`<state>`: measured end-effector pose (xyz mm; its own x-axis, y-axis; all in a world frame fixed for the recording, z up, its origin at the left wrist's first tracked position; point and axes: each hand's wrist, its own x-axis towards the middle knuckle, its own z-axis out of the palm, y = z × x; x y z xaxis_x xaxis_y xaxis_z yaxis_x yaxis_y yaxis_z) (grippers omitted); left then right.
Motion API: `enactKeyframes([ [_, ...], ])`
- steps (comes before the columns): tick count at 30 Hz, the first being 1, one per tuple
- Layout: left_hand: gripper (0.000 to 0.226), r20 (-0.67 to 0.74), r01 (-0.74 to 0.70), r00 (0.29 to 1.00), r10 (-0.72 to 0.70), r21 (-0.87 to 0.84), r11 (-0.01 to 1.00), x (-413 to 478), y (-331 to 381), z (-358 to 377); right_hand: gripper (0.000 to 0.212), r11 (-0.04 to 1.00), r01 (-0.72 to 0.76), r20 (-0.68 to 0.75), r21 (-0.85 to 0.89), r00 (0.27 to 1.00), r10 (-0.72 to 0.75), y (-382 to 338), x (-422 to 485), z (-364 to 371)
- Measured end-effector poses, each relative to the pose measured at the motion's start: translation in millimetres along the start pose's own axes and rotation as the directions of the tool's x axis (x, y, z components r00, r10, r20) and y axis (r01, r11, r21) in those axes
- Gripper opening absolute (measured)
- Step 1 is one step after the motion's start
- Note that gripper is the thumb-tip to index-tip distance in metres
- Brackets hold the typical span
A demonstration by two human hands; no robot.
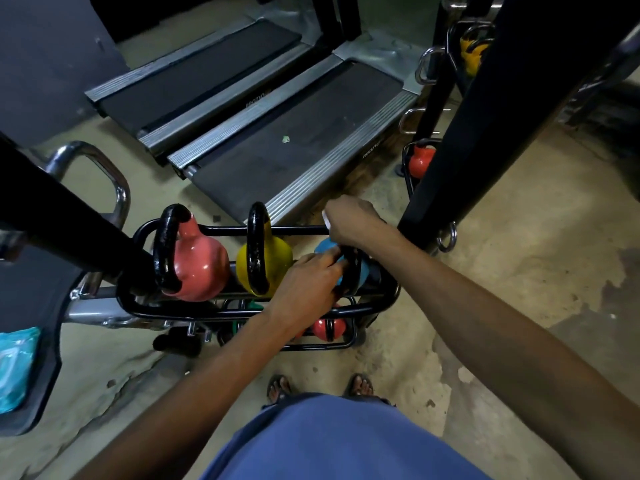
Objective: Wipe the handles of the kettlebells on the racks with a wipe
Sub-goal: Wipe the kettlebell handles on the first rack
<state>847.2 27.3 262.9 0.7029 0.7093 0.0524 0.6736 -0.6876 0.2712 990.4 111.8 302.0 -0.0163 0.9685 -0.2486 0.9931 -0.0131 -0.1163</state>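
Observation:
Three kettlebells sit in a row on the top tier of a black wire rack (388, 303): a pink kettlebell (201, 268), a yellow kettlebell (273, 258) and a blue kettlebell (325, 247). All have black handles. My left hand (308, 282) rests on the blue kettlebell's body beside its handle (351, 271). My right hand (353, 223) is curled over the top of that handle and holds a white wipe (325, 218), of which only an edge shows. A red kettlebell (327, 329) sits on the lower tier.
Two treadmills (277, 133) lie behind the rack. A black upright post (460, 140) stands right of it, with a red kettlebell (420, 161) and a yellow kettlebell (471, 53) on a second rack behind. A teal wipes pack (15, 368) lies at the left. My sandalled feet (318, 388) stand on concrete.

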Motion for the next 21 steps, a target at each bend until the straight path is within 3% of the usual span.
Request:
enactKeyframes([
  [3,0.063,-0.011,0.011,1.000,-0.011,-0.006,1.000,-1.6,2.8,-1.0,0.024,0.989,0.061,0.044,-0.137,0.997,-0.056,3.5,-4.1,-7.8],
  [9,0.078,-0.033,-0.013,0.999,0.013,0.000,1.000,-2.1,6.2,-4.1,0.026,0.996,-0.087,-0.055,0.034,0.994,0.089,7.8,10.9,-4.2],
  [16,0.058,-0.065,-0.004,0.998,0.002,-0.032,0.999,1.7,2.9,0.8,0.030,0.964,-0.060,-0.021,-0.260,0.998,0.056,-12.8,23.0,-9.3],
  [18,0.056,-0.070,-0.017,0.997,0.014,-0.046,0.999,4.9,0.1,-1.9,0.032,0.972,-0.091,0.006,-0.216,0.995,0.095,-9.0,26.0,-10.3],
  [21,0.068,-0.084,-0.040,0.996,0.036,-0.047,0.998,9.6,-6.5,-5.5,0.032,0.961,-0.265,0.117,0.082,0.960,0.255,7.1,31.1,-15.3],
])
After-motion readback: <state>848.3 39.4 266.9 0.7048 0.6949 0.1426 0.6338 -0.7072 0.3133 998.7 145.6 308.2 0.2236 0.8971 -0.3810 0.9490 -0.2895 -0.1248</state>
